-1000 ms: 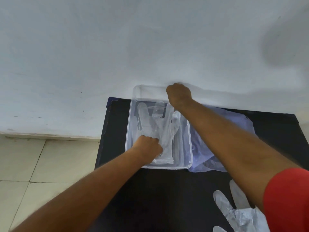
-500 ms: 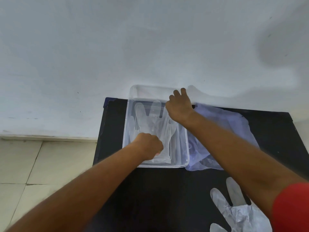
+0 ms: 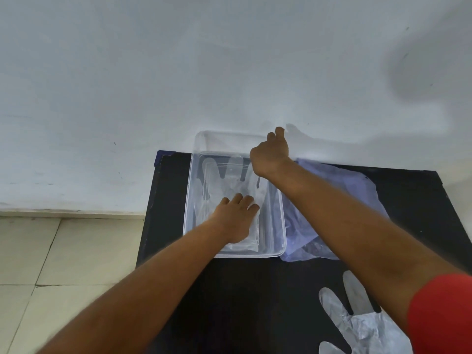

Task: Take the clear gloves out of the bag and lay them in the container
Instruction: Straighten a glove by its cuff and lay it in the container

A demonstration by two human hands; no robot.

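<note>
A clear plastic container (image 3: 233, 249) sits at the far left corner of a black table (image 3: 255, 302), its far end against the white wall (image 3: 178, 72) and its left side close to the table's left edge. Inside it a clear glove (image 3: 224, 175) lies flat on the bottom, fingers pointing toward the wall and cuff toward the container's near end. The left hand (image 3: 236, 219) is palm down on the cuff half of this glove, fingers spread and loosely extended, pressing flat on the film and closed around nothing. The right hand (image 3: 270, 157) is at the container's far right corner, above the rim, with the fingers curled inward and two fingertips raised toward the wall; whether it pinches the glove's edge or the rim cannot be determined from this view. The right forearm crosses over a pale bluish plastic bag (image 3: 357, 190), which lies crumpled on the table touching the container's right side. A second clear glove (image 3: 357, 325) lies on the table at the near right corner, well apart from the container, fingers pointing away from the person and the cuff partly hidden behind a red sleeve (image 3: 441, 315). Beige floor tiles (image 3: 51, 264) are visible beyond the table's left edge.
</note>
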